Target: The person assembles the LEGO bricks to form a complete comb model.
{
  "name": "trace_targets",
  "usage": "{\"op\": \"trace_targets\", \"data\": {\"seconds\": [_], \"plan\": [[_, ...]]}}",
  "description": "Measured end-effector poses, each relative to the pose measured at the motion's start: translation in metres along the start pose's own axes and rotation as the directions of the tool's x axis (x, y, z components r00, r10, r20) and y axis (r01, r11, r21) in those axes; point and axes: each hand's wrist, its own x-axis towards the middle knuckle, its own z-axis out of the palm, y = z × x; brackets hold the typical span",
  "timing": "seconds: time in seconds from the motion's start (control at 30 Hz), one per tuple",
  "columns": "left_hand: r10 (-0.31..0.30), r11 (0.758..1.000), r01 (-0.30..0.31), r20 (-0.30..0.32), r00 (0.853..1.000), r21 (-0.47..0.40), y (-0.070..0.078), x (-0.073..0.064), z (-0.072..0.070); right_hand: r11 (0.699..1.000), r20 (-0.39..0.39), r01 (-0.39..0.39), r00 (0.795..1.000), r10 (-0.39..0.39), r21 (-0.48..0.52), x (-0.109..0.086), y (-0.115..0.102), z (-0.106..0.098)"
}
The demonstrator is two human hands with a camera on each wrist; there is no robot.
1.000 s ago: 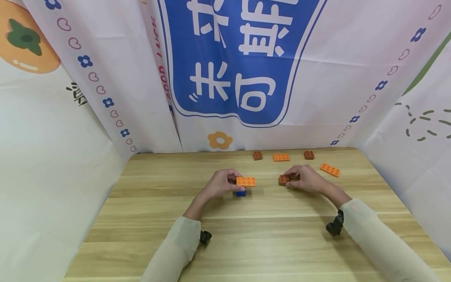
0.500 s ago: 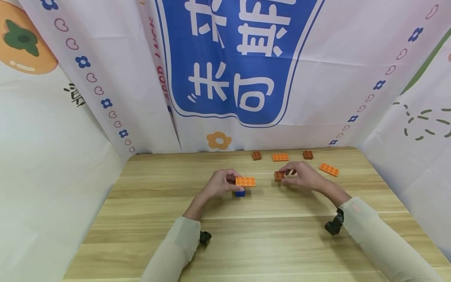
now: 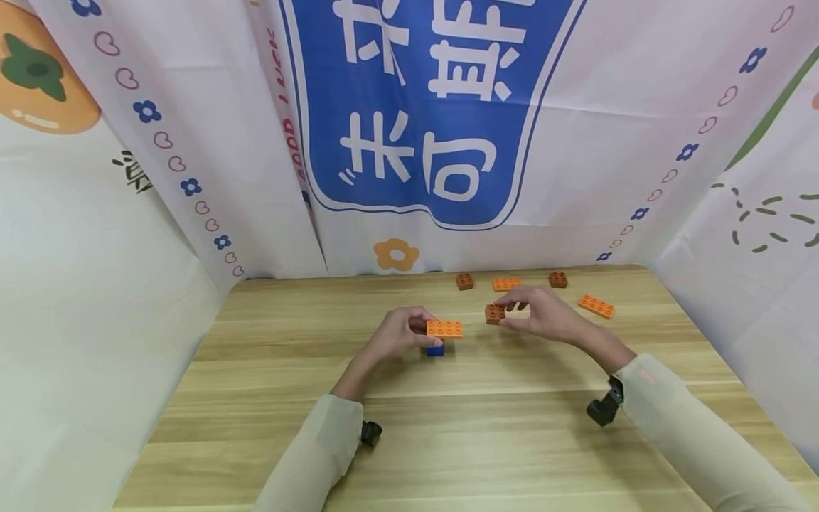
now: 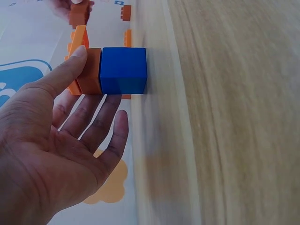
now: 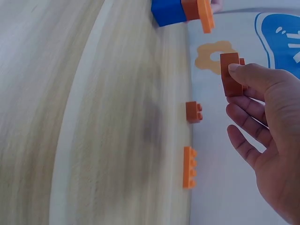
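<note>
My left hand [image 3: 398, 334] pinches a small stack of toy building bricks between thumb and fingers. On top of it lies an orange 2x4 brick [image 3: 444, 329], jutting out to the right. Beneath that comes a brown brick [image 4: 91, 72], with a plain blue block [image 4: 123, 70] at the bottom. To the right, my right hand [image 3: 544, 313] pinches another brown 2x2 brick [image 3: 495, 314], studs up, by its right side. The right wrist view shows my thumb on this brick [image 5: 230, 75], held above the table. A short gap separates it from the stack.
Along the table's back edge lie a brown brick [image 3: 465, 282], an orange brick [image 3: 506, 284] and another brown brick [image 3: 558, 280]. A second orange brick [image 3: 596, 306] lies at an angle behind my right hand. Printed cloth [image 3: 576, 178] hangs right behind the wooden table [image 3: 448, 441].
My right hand has lifted the brown brick and moved it left, nearer the stack. My left hand keeps holding the stack in place.
</note>
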Motion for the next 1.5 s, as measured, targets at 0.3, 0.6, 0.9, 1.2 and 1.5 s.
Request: {"op": "trace_targets", "data": {"seconds": [0.3,0.6,0.9,1.2,1.5], "plan": [[0.004,1.0,-0.004,-0.008,1.0,-0.003,-0.001,-0.001,0.001,1.0,0.005,0.027,1.0,-0.027,0.016,0.009,-0.019,-0.001],[-0.009,1.0,0.009,-0.012,1.0,-0.004,0.0,-0.002,0.002,0.996,0.003,0.088,0.996,-0.088,0.004,0.021,-0.034,0.001],[-0.007,1.0,0.007,-0.004,1.0,-0.002,0.0,-0.002,0.002,0.992,0.011,0.128,0.992,-0.128,0.013,0.033,-0.043,0.005],[-0.004,1.0,0.004,-0.008,1.0,0.007,0.001,-0.001,0.002,0.99,0.018,0.131,0.991,-0.133,0.055,0.042,-0.049,0.014],[-0.009,1.0,0.009,-0.005,1.0,-0.01,0.0,-0.001,0.002,0.984,0.023,0.156,0.987,-0.158,0.082,0.05,-0.053,0.024]]}}
